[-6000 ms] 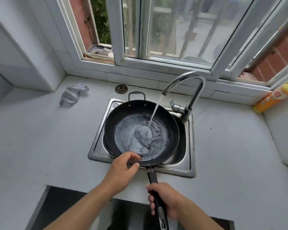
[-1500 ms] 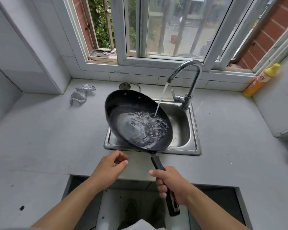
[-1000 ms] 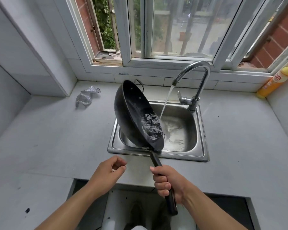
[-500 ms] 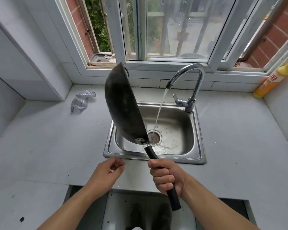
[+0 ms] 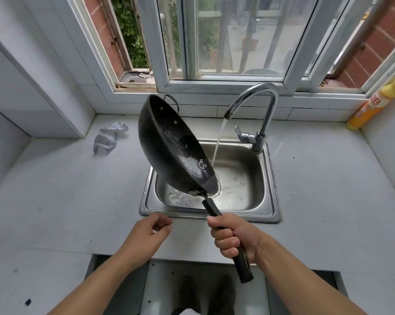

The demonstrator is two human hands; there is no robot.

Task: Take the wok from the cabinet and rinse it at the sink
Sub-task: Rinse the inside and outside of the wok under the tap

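Wok: the black wok (image 5: 169, 153) hangs above the steel sink (image 5: 272, 178), tipped steeply onto its side with its wet inside facing right.
Just changed: half a second ago its dark underside faced the camera; now it is rolled partway back and the inside shows again, with only a few drops near the low rim.
Meaning: the rinse water looks dumped out, so the rinse is probably near its end or ready for another fill.
Against earlier: six seconds ago the wok sat in the basin filling under the stream, with the left hand at its rim.
Water: the faucet (image 5: 255, 96) runs; its stream (image 5: 219, 139) falls just right of the wok.
Right hand: the right hand (image 5: 234, 237) is wrapped fully round the long handle (image 5: 211, 206).
Left hand: the left hand (image 5: 146, 235) hovers over the counter edge, loosely curled and holding nothing.
Beside: a silver mesh cloth (image 5: 107, 137) lies on the counter to the left.
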